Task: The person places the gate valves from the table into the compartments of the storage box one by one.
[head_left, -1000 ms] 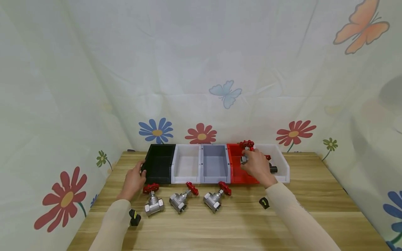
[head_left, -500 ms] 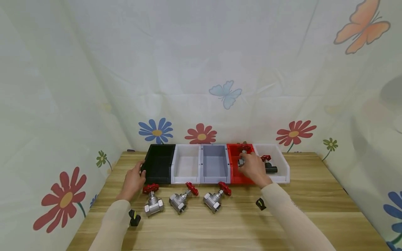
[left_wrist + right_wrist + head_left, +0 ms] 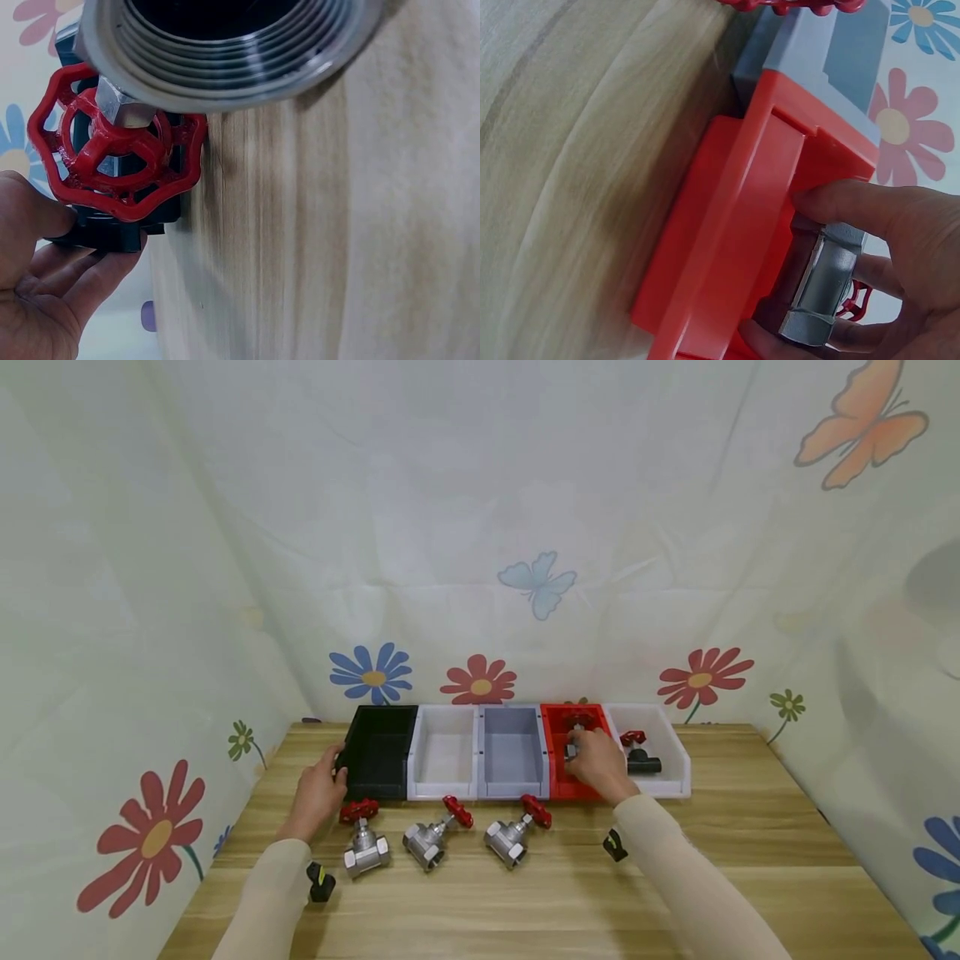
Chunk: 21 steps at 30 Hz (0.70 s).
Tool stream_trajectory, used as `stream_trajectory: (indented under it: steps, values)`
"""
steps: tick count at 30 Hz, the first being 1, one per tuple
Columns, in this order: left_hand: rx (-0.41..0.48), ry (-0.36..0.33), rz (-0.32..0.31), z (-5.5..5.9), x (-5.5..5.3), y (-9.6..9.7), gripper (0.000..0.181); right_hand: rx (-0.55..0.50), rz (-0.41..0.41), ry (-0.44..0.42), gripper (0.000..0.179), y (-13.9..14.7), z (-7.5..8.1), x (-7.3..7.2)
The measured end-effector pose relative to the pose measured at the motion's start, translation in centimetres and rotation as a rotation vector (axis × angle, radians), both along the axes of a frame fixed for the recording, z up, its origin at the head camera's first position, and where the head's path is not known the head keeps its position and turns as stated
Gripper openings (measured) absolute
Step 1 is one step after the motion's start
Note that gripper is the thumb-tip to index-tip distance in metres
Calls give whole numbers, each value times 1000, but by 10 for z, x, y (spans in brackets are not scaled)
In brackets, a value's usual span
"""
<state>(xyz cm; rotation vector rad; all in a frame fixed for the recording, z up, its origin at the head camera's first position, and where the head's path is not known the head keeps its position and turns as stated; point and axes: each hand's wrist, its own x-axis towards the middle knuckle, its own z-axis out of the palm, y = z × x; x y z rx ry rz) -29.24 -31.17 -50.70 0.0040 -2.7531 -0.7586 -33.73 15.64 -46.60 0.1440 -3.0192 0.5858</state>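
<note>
My right hand point(image 3: 600, 762) grips a steel gate valve point(image 3: 821, 285) with a red handwheel, inside the red bin point(image 3: 724, 255). In the right wrist view, thumb and fingers span the valve's metal body, low behind the bin's front wall. My left hand point(image 3: 317, 793) holds the left wall of the black bin point(image 3: 381, 747), thumb on one side and fingers on the other. Close to that hand lies another gate valve point(image 3: 365, 847), whose red handwheel point(image 3: 120, 154) partly covers the black bin in the left wrist view.
Two more gate valves, one in the middle point(image 3: 426, 843) and one to its right point(image 3: 508, 839), lie before the bins. A white bin point(image 3: 446, 752) and a grey bin point(image 3: 513, 756) stand mid-row. The right-hand white bin point(image 3: 675, 752) contains a black-bodied valve point(image 3: 642, 762).
My right hand has moved left and lowered the gate valve into the red bin. The black-bodied valve in the right-hand white bin shows more fully. My left hand stays on the black bin.
</note>
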Motion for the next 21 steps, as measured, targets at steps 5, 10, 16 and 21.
stream_trajectory:
  steps: [5, 10, 16, 21]
  values:
    - [5, -5, -3, -1, 0, 0, 47, -16, 1, -13, 52, -1, -5, -3]
    - [-1, -4, -5, -2, -1, -1, 46, -30, 0, -36, 51, -1, -11, -5]
    - [-6, 11, -12, -4, -2, -2, 46, -7, -3, -45, 49, -4, -18, -9]
    - [-7, 25, -13, -5, -4, -2, 47, -1, -4, -30, 47, -6, -23, -11]
